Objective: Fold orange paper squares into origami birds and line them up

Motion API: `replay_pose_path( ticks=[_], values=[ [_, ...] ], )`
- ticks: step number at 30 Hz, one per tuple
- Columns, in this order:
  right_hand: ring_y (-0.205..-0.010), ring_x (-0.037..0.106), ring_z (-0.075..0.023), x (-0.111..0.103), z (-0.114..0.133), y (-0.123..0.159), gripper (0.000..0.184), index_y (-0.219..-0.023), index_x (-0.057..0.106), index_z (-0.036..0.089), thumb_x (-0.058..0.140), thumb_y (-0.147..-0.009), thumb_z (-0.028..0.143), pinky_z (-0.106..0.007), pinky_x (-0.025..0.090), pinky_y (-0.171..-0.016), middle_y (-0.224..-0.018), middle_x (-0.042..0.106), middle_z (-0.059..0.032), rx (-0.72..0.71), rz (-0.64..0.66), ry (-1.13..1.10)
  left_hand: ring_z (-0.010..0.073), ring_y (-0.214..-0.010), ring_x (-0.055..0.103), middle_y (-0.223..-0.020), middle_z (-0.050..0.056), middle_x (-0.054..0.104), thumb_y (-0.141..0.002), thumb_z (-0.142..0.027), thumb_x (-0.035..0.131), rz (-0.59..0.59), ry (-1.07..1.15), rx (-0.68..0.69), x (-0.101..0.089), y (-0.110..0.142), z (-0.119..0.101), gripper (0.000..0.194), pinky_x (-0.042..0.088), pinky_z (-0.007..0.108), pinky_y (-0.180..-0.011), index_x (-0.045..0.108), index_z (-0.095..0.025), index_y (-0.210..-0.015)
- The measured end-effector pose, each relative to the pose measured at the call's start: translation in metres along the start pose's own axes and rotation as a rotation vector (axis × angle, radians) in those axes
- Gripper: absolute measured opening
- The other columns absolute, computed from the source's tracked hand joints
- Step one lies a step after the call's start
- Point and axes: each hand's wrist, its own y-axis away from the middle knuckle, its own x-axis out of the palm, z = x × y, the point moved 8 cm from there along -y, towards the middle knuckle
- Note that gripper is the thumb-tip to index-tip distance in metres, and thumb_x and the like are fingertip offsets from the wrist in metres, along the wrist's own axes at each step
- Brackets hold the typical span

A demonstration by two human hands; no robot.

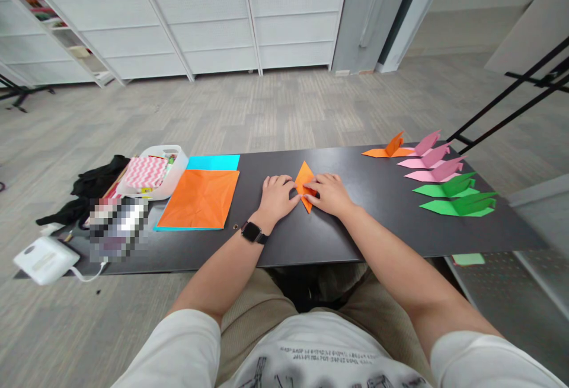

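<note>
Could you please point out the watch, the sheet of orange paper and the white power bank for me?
Watch [251, 232]: head view, on its dark face.
Orange paper [202, 199]: head view, middle of the top sheet.
Power bank [44, 261]: head view, on its white casing.

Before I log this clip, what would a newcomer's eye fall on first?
Probably the row of folded orange, pink and green paper birds along the table's right side. Next, the bright orange paper sheets left of centre, and between both hands, a small orange folded paper.
</note>
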Motion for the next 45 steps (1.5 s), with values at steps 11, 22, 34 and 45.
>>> replay_pose_path(
  ticks=[11,22,34,45],
  values=[
    [-0.111,0.06,-0.0302,0.002,-0.002,0.001,0.029,-0.123,0.079,0.03,0.068,-0.099,0.041,-0.048,0.035,-0.101,-0.117,0.072,-0.0093,0.016,0.017,-0.009,0.0442,-0.146,0.044,-0.152,0.016,0.056,-0.079,-0.06,0.085,0.101,-0.017,0.011,0.004,0.011,-0.009,0.061,0.016,0.078,-0.127,0.068,-0.025,-0.126],
    [-0.112,0.06,-0.0301,0.002,-0.004,0.0,0.031,-0.124,0.079,0.029,0.068,-0.098,0.042,-0.048,0.035,-0.102,-0.118,0.071,-0.0092,0.018,0.021,-0.026,0.041,-0.15,0.043,-0.156,0.014,0.055,-0.095,-0.063,0.068,0.098,0.023,-0.019,0.009,0.009,0.003,0.048,0.02,0.076,-0.127,0.07,-0.028,-0.128],
    [-0.11,0.06,-0.0299,0.003,-0.005,0.0,0.031,-0.124,0.079,0.03,0.07,-0.097,0.043,-0.048,0.036,-0.1,-0.116,0.072,-0.0089,-0.002,0.008,-0.039,0.037,-0.135,0.054,-0.144,0.011,0.065,-0.096,-0.044,0.071,-0.071,0.025,-0.08,-0.007,0.003,0.011,0.037,0.033,0.066,-0.123,0.074,-0.031,-0.13],
    [-0.109,0.064,-0.0274,0.005,-0.009,-0.002,0.031,-0.127,0.074,0.029,0.067,-0.097,0.029,-0.044,0.039,-0.098,-0.113,0.073,-0.0072,0.018,0.008,-0.156,0.0329,-0.126,0.057,-0.135,0.009,0.067,-0.101,-0.032,0.064,0.006,0.017,-0.066,0.01,-0.012,0.007,0.025,0.045,0.054,-0.11,0.079,-0.029,-0.12]
  ],
)
